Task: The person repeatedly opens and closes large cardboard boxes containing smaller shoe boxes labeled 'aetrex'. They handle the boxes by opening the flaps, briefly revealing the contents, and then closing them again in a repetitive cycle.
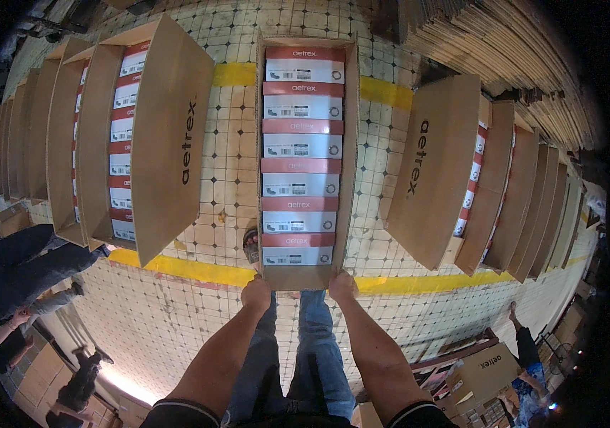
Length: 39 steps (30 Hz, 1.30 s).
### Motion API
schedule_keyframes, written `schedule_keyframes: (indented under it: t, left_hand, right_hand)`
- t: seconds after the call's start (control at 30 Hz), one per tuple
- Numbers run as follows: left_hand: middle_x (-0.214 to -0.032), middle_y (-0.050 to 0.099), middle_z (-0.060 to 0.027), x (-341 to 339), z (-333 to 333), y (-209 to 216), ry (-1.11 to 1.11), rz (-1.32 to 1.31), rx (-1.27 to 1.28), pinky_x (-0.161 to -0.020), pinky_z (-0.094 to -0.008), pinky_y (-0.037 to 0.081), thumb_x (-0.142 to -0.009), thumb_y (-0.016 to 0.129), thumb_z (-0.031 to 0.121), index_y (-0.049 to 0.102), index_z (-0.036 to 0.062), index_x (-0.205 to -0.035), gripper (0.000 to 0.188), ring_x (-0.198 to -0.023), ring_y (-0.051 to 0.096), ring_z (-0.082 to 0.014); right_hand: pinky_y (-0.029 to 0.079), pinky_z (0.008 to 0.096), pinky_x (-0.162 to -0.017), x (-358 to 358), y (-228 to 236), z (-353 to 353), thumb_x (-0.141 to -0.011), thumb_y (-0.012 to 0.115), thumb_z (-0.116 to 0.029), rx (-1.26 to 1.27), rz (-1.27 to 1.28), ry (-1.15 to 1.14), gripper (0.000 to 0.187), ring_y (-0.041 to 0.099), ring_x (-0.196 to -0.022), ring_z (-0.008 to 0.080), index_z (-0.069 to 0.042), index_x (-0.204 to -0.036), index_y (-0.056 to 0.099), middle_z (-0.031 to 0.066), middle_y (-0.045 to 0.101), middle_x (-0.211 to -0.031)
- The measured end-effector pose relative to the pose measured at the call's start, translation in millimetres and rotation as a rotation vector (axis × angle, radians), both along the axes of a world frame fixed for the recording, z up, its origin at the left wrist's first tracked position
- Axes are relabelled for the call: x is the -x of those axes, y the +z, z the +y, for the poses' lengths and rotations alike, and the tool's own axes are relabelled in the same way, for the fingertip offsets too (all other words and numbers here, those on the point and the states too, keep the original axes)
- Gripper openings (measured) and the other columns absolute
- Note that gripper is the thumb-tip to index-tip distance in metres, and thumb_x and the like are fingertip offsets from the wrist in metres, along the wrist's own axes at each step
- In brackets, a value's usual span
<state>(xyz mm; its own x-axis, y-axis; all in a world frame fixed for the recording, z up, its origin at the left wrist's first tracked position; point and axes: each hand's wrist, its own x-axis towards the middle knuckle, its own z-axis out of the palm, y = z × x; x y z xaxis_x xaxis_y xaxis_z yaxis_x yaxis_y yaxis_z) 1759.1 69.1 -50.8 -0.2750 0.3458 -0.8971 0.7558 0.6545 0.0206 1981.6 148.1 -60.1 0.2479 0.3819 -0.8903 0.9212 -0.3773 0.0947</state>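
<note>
In front of me is a long, open-topped cardboard carton [351,157], its near end close to my legs. Inside it, several white shoe boxes [298,185] with red lids stand in one row, labels facing up. My left hand [256,293] is closed on the carton's near left corner. At the near right corner my right hand [343,286] grips in the same way. Both arms reach straight out, and the fingers are partly hidden by the cardboard.
Rows of open cartons of shoe boxes stand left [176,135] and right [437,171]. Flattened cardboard [490,36] is stacked at the far right. Yellow tape lines [419,283] cross the tiled floor. People stand at the left [12,278] and lower right [530,378].
</note>
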Motion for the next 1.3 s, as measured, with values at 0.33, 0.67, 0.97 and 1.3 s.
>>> schedule_keyframes:
  t: [0.33,0.67,0.97,1.3]
  left_hand:
    - [-0.096,0.068,-0.0231,1.0,-7.1,-6.2,-0.039,-0.018,-0.035,-0.078,-0.0456,0.055,-0.095,0.050,0.028,0.054,-0.0017,-0.107,0.032,-0.091,0.068,-0.0376]
    - [-0.092,0.068,-0.0242,0.1,-12.0,-8.1,-0.015,-0.002,-0.078,-0.076,-0.0473,0.056,-0.094,0.051,0.025,0.054,-0.0027,-0.104,0.030,-0.088,0.068,-0.0396]
    - [-0.093,0.069,-0.0234,-0.3,-15.4,-15.4,-0.055,-0.011,-0.056,-0.076,-0.0451,0.057,-0.092,0.050,0.019,0.053,-0.0049,-0.108,0.029,-0.088,0.070,-0.0360]
    - [-0.102,0.068,-0.0217,5.9,-20.4,-20.7,-0.211,-0.062,-0.075,-0.081,-0.0462,0.055,-0.096,0.044,0.031,0.062,-0.0027,-0.106,0.040,-0.095,0.067,-0.0378]
  right_hand:
    - [0.051,0.0465,-0.090,1.5,3.6,3.1,-0.099,0.034,-0.051,0.012,-0.006,0.000,0.056,0.064,-0.106,0.0372,-0.005,-0.115,0.061,0.0209,0.067,-0.111]
    - [0.048,0.0482,-0.093,2.9,6.1,2.6,-0.098,0.032,-0.056,0.006,-0.025,0.044,0.065,0.062,-0.109,0.0382,-0.002,-0.114,0.064,0.0235,0.065,-0.114]
    - [0.051,0.0468,-0.091,1.7,3.6,1.2,-0.099,0.033,-0.051,-0.008,-0.028,0.033,0.059,0.064,-0.104,0.0380,-0.001,-0.111,0.062,0.0226,0.067,-0.109]
    - [0.050,0.0476,-0.091,-1.9,-0.5,3.2,-0.097,0.027,-0.058,0.041,-0.012,0.014,0.072,0.063,-0.106,0.0407,0.002,-0.111,0.064,0.0267,0.065,-0.110]
